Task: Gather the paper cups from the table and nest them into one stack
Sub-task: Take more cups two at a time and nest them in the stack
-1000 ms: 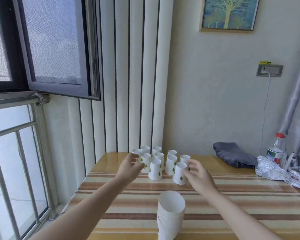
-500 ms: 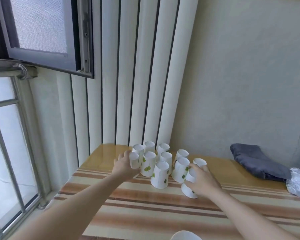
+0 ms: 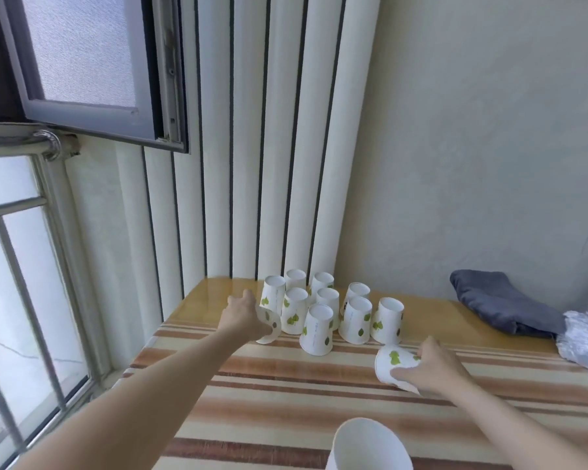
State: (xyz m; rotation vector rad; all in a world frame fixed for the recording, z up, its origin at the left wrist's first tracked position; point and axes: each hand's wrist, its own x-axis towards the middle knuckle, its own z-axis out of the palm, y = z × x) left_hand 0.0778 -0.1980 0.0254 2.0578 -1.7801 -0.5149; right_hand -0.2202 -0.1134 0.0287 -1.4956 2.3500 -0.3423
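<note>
Left hand [image 3: 243, 317] grips a white paper cup with green leaf print [image 3: 269, 329], tilted, at the left edge of the cluster of upside-down white leaf-print paper cups [image 3: 326, 310] on the brown-and-cream striped table [image 3: 286, 395]. Right hand [image 3: 433, 373] closed around another white leaf-print cup on its side [image 3: 392, 366], rim pointing left, just in front of the cluster's right end. Nine cups standing in the cluster, touching or nearly so. Top of a nested stack of white paper cups [image 3: 369, 447] at bottom edge, near the camera. Folded grey cloth [image 3: 503, 307] and crumpled silver foil [image 3: 584, 337] far right. Window with metal rails [image 3: 21, 232] on left.
</note>
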